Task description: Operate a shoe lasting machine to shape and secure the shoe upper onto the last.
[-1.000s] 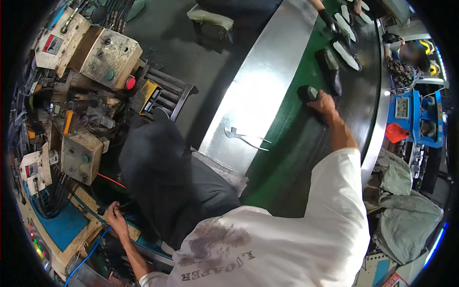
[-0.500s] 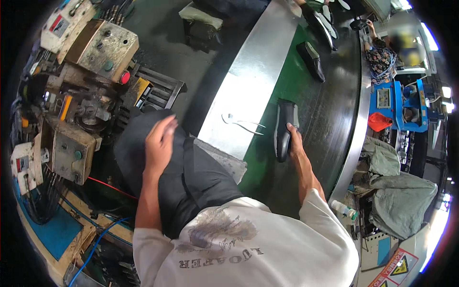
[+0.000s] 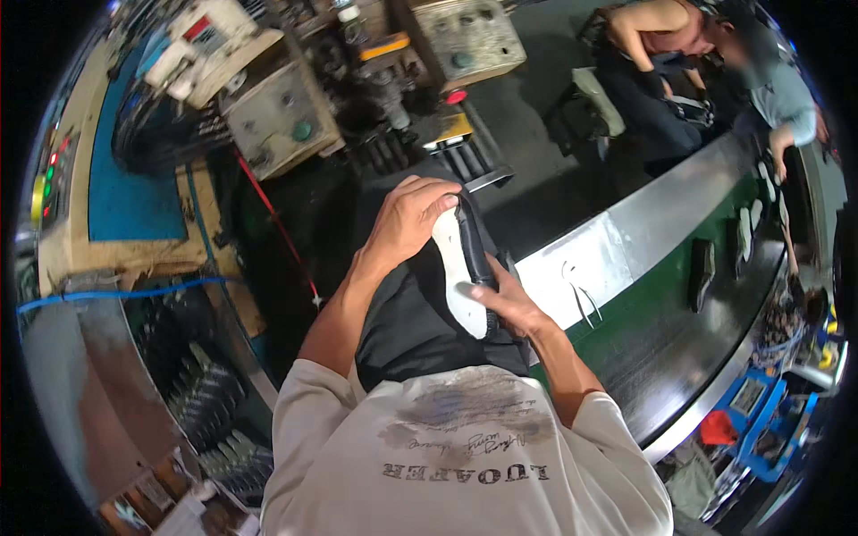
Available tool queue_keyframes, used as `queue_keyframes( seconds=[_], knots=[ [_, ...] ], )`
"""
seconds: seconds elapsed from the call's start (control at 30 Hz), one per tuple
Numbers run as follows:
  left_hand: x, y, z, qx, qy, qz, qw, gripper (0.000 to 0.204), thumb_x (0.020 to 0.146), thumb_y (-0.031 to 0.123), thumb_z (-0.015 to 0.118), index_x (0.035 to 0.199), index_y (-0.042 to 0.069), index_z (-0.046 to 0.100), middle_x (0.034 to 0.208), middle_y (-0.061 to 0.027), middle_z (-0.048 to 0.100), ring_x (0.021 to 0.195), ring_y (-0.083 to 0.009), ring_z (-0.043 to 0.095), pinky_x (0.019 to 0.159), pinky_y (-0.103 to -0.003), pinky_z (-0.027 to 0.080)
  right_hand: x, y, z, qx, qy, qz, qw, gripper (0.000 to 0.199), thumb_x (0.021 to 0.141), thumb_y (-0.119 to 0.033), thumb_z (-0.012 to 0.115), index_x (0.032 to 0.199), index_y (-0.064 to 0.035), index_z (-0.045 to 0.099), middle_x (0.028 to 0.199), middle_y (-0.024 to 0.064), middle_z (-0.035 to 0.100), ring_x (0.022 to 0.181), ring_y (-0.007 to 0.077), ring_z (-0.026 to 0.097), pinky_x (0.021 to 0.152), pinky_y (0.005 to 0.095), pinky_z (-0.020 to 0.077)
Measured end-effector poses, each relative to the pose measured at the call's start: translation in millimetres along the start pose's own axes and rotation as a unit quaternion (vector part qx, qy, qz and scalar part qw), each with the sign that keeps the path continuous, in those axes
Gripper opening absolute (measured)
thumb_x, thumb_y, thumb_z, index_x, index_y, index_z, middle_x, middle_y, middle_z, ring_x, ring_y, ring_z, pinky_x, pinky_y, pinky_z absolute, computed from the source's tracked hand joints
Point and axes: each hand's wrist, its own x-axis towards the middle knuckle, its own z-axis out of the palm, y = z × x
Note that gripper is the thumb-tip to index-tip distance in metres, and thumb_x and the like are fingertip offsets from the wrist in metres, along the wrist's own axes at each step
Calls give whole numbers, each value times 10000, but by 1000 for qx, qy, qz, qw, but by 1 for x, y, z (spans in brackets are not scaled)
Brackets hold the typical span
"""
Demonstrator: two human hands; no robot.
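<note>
A black shoe point(image 3: 455, 261) is held over my lap with its white underside turned up. My left hand point(image 3: 411, 220) closes around its far end, thumb lying on the white bottom. Lower down, my right hand point(image 3: 513, 302) grips the near end, its thumb pressed across the white surface and its fingers hidden under the shoe. To the right of the hands, metal pincers point(image 3: 583, 293) with spread handles lie on the shiny metal ledge point(image 3: 648, 232).
Along the green conveyor point(image 3: 626, 375) sit a dark shoe point(image 3: 703, 274) and pale-bottomed shoes point(image 3: 744, 234). A worn machine control box point(image 3: 281, 121) stands at left, near a blue-topped bench point(image 3: 134, 196). Two co-workers are beyond, one seated person point(image 3: 657, 36) at the far right.
My right hand has brought the shoe from the conveyor to my lap and turned its underside up. My left hand has taken hold of it. The view has swung left.
</note>
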Motion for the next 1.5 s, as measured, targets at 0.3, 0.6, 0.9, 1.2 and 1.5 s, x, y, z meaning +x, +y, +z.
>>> queue_keyframes(
  seconds=[0.3,0.6,0.9,1.2,1.5],
  knots=[
    [-64,2,-38,-11,37,-122,992,355,1048,-30,565,1392,-43,649,1369,-178,704,1288,-250,670,1077,-365,515,15,-11,24,-166,-4,-37,985,1178,832,-442,909,1643,109,258,1553,354,494,1461,402,509,1228,440,390],
    [-66,37,-67,-404,58,-158,899,894,814,144,834,1600,-17,440,1560,-181,574,1445,-260,551,1243,-405,376,43,-26,28,-436,88,-335,831,1212,778,-203,930,1698,-47,156,1405,309,578,1213,530,634,1006,544,561],
    [-78,43,-49,-269,112,-240,926,629,813,251,751,1365,-22,622,1358,-174,702,1282,-278,661,1146,-412,469,53,0,30,-467,70,-341,813,1256,694,-133,973,1688,-40,210,1231,255,591,1072,499,667,900,545,573],
    [-85,-12,-40,-476,247,-285,794,728,994,169,744,1630,129,393,1385,-100,625,1247,-226,606,1106,-392,473,81,-78,43,-122,-158,-1,980,1087,822,-346,907,1682,-60,308,1451,357,550,1366,472,579,1092,479,519],
    [-108,-76,-25,-324,342,-459,753,540,958,265,803,1438,102,618,1247,-93,696,1089,-250,679,921,-381,540,76,-48,74,-670,-98,-318,664,952,745,-169,904,1586,-387,515,1703,262,262,1042,400,591,911,484,621]
  ],
)
